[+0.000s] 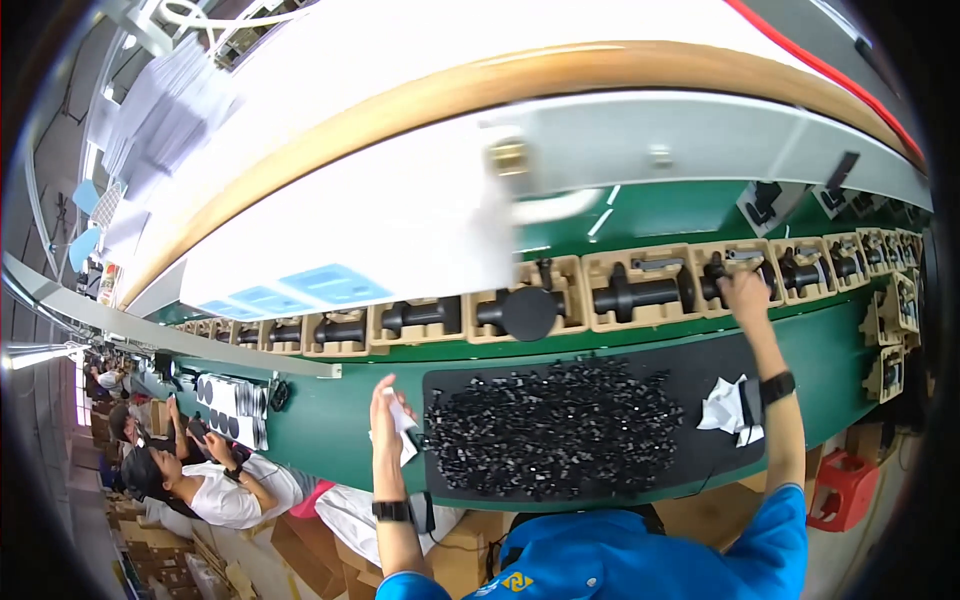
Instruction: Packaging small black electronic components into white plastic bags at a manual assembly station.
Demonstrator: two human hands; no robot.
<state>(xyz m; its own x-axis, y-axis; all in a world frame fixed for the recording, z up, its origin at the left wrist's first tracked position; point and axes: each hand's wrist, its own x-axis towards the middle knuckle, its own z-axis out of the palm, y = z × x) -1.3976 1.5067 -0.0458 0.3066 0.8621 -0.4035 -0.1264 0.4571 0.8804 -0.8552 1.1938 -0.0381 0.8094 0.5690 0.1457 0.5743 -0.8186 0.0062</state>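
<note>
My right hand (745, 294) reaches over a brown moulded tray (712, 306) holding black parts and a grey piece. Its fingers are bent down onto the contents, and what they pinch, if anything, is hidden. My left hand (386, 412) is raised at the left edge of a dark mat (720, 363), with a thin white slip (404, 420) between thumb and fingers. Between my arms, a wide heap of small black parts (555, 428) covers much of the mat. White packets (724, 408) lie on the mat near my right forearm.
A row of similar trays (640, 318) runs across the green bench (320, 440). Above it hangs a metal shelf edge (600, 130) with a white sheet (400, 220). Co-workers (215, 485) sit at the left. Stacked trays (885, 370) and a red stool (845, 488) are at the right.
</note>
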